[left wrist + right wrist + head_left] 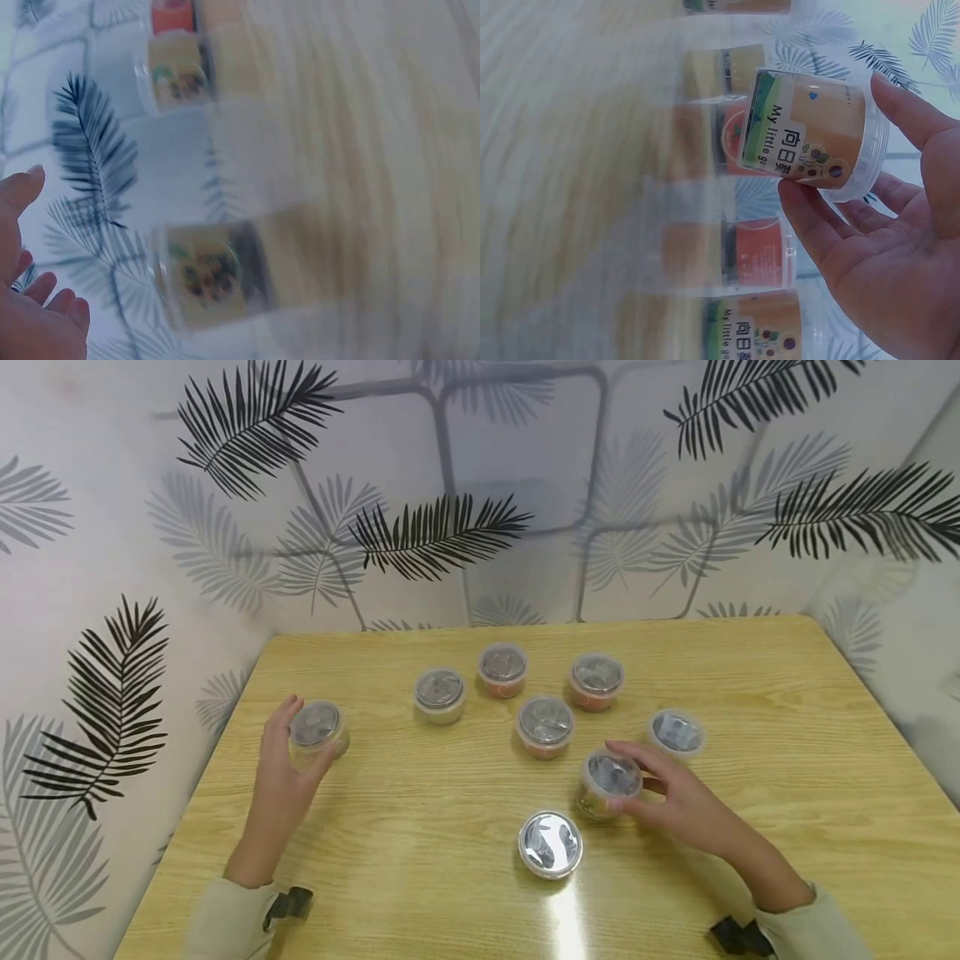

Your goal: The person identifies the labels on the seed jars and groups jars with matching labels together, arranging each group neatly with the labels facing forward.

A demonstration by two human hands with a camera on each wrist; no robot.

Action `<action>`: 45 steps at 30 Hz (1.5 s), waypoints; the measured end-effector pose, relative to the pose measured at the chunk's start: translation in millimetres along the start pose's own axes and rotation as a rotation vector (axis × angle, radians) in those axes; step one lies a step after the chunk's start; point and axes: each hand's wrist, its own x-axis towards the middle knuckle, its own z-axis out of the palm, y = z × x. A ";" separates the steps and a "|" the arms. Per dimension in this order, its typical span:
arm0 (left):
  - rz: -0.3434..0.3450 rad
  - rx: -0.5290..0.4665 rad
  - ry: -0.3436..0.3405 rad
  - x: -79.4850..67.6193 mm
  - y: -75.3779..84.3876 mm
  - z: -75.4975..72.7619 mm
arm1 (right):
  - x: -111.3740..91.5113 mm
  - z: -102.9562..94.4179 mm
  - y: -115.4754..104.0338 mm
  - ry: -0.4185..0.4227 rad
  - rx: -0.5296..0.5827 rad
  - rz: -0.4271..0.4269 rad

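Shifting lidded tubs about the worktop (420, 860) looks to be the step in hand, though whether they are being set out or gathered in I cannot tell. Nearest the person are two pale sleeves (228, 918), each with a black strap (294, 903) at the cuff. Just beyond, a glossy-topped tub (551, 845) stands with glare across its lid.

Close behind it, to the right, the right hand (678, 797) grasps a green-and-tan tub (810, 131) between thumb and fingers; the right wrist view shows it tilted and seemingly off the worktop. The next move there probably calls for levelling the tub, lowering its base to a bare patch and easing the grip without knocking the glossy-topped tub.

Farther off, on the left, the left hand (288, 772) is spread about a yellow-labelled tub (210, 277) upright on the worktop. In the left wrist view its fingers stand apart from the tub, so it grasps nothing; it wants either closing on the sides or lifting clear.

Past the right hand sits a white-rimmed tub (677, 733), with a pinkish tub (545, 727) nearer the middle. Deeper still are a cream tub (440, 695) and two red tubs (596, 681), before the leaf-patterned backdrop (442, 535).
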 end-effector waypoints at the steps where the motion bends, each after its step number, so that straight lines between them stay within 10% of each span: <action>1: 0.026 -0.006 -0.011 -0.2 6.2 2.3 | 0.9 -0.4 -2.2 -0.002 0.007 -0.004; 7: 0.112 -0.108 -0.130 -5.3 42.9 22.3 | 7.4 -0.4 -18.8 -0.012 0.071 -0.036; 20: 0.078 -0.444 -0.389 -16.7 125.2 61.3 | 20.6 16.2 -50.7 -0.079 0.311 -0.108; 32: 0.033 -0.662 -0.550 -24.3 129.3 104.5 | 32.9 41.1 -70.7 -0.156 0.413 -0.056; 45: -0.144 -0.732 -0.592 -24.9 166.8 87.9 | 37.6 53.2 -70.4 -0.182 0.473 -0.060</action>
